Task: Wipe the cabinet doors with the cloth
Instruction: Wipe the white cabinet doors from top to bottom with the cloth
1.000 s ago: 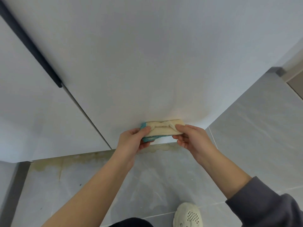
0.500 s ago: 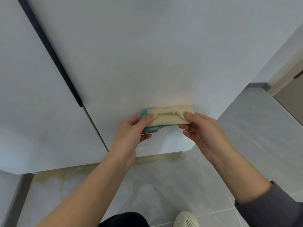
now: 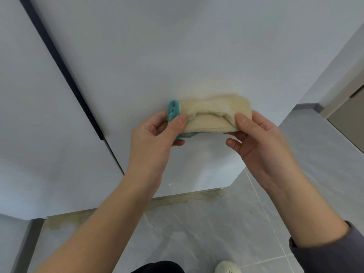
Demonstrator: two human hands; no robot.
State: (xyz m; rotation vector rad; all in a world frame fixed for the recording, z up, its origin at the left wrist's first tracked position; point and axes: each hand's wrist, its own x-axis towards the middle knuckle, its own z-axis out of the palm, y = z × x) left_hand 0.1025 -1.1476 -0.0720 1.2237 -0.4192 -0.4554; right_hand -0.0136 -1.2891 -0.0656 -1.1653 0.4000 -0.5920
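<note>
A folded cream cloth (image 3: pixel 208 117) with a teal edge is stretched between both hands in front of the white cabinet door (image 3: pixel 177 52). My left hand (image 3: pixel 155 134) pinches the cloth's left end between thumb and fingers. My right hand (image 3: pixel 256 134) pinches its right end with the thumb on top. I cannot tell whether the cloth touches the door. A second white door (image 3: pixel 39 134) stands to the left, with a dark handle strip (image 3: pixel 65 71) between the two.
Grey floor tiles (image 3: pixel 216 233) lie below, with a yellowish stain (image 3: pixel 197 198) along the cabinet's foot. A pale shoe (image 3: pixel 228 267) shows at the bottom edge. A grey skirting and a doorway (image 3: pixel 344 109) are at the right.
Both hands have lifted the cloth up the door from near its bottom edge. The view has tilted upward with them.
</note>
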